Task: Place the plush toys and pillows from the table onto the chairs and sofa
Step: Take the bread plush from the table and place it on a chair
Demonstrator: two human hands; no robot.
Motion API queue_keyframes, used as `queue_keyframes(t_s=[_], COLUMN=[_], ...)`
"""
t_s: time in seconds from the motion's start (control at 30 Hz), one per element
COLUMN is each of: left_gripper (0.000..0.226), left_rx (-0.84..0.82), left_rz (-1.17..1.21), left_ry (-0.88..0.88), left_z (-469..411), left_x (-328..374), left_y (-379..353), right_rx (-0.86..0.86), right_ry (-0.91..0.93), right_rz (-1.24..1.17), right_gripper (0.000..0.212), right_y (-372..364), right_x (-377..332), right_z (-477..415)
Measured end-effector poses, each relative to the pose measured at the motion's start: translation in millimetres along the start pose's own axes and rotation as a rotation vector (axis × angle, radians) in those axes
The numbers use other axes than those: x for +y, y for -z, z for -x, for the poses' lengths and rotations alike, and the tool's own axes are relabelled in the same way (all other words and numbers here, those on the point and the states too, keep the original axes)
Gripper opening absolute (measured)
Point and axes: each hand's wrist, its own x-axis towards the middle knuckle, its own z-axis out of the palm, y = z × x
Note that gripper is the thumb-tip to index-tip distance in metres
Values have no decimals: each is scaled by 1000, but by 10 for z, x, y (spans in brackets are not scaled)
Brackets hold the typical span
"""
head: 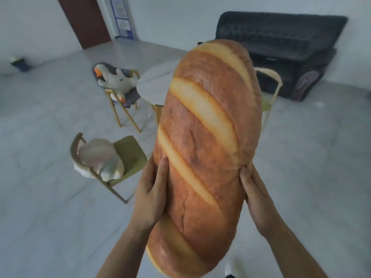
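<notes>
A long bread-shaped pillow (pixel 202 149) fills the middle of the view, held up in the air between both hands. My left hand (pixel 150 193) presses its left side and my right hand (pixel 255 195) grips its right side. Behind it stands a round white table (pixel 152 85), mostly hidden. A white goose plush (pixel 116 79) lies on a grey chair (pixel 130 97) left of the table. A pale shell-like pillow (pixel 102 159) rests on a green chair (pixel 130 155) nearer me. A black sofa (pixel 281 47) stands at the back right.
Another green chair (pixel 271 85) shows right of the bread pillow, next to the table. A brown door (pixel 84 19) is at the back left. Grey tiled floor (pixel 40 197) spreads around the furniture.
</notes>
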Motion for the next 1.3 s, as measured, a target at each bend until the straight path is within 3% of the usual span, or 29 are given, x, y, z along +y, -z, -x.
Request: queue_keyframes(t_s=[0.1,0.43,0.73,1.03,1.2,1.3], left_gripper=[47,18,31,23,39,56], left_rx=[-126,-131,-89,-257,-447,-482], left_rz=[-22,-5,43,-14,-41,-35], left_ry=[-35,7,63,5,-7,57], left_z=[-632,-2592,-4562,-6937,-7780,-8295], left_x=[-49,245,-14,133,160,-94], left_y=[-707,-2521,-3681,-5233,-6163,-6762], right_rx=[113,201,142,324,460,467], right_ry=[-43,-83,-122,-95,-92,-183], right_rz=[11,75,121,182,74,39], right_gripper=[91,74,47,88,81,95], right_y=[527,1883,2630,3690,4362,4800], right_x=[82,-461,-614,-1049,-1019,-741], right_z=[-532,-2844,-5051,-7337,-8236,-8841])
